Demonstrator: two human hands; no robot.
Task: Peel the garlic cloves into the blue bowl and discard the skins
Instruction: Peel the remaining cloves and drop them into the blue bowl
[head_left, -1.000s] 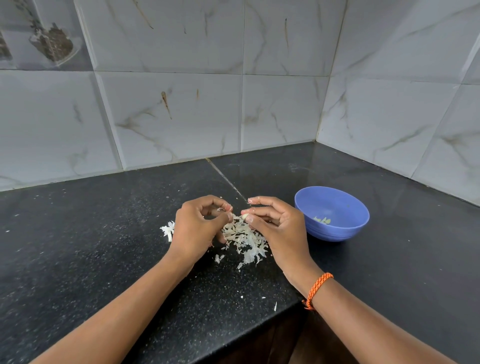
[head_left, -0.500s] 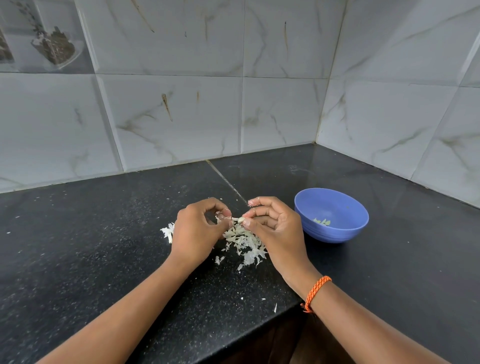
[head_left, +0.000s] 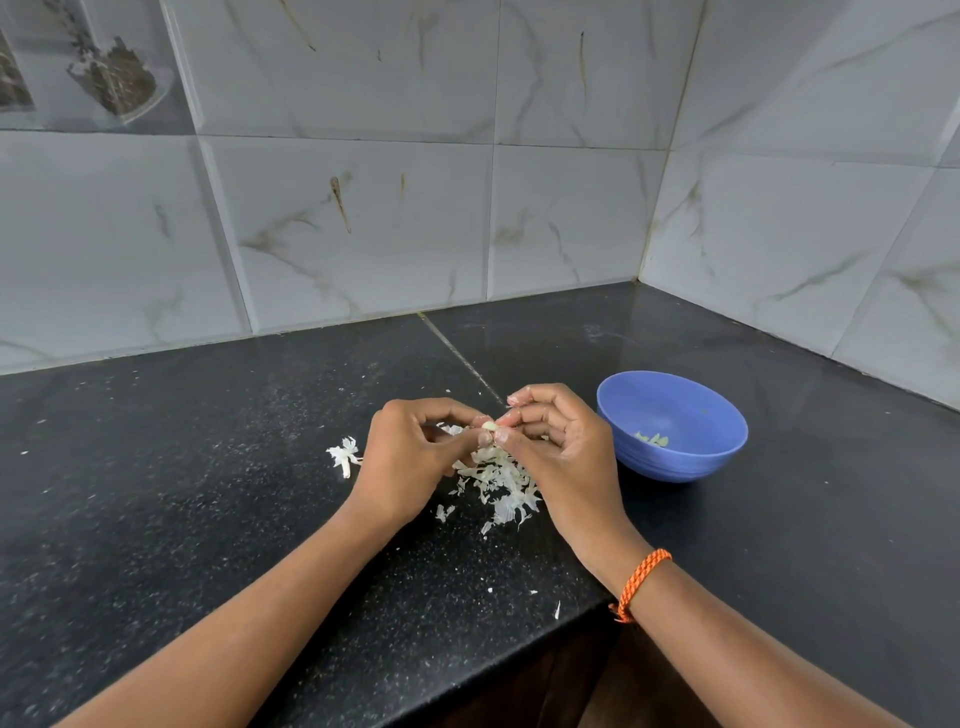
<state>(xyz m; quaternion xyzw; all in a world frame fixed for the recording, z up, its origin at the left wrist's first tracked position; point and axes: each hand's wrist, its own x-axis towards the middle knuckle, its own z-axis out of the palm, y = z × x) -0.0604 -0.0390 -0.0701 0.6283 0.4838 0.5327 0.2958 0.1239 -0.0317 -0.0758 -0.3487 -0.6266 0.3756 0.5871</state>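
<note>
Left hand (head_left: 410, 457) and right hand (head_left: 563, 447) both pinch small pale garlic clove (head_left: 489, 425) above papery skin pile (head_left: 498, 478), round blue plastic bowl (head_left: 675, 457) at three o'clock; best peel with nails, then drop clove in.

Black speckled counter (head_left: 182, 493) under everything, seam (head_left: 457, 353) running back to the wall. Grey marble tiles (head_left: 363, 218) behind and off to the right. Orange braided wristband (head_left: 641, 582) nearer the camera, toward the counter edge.
</note>
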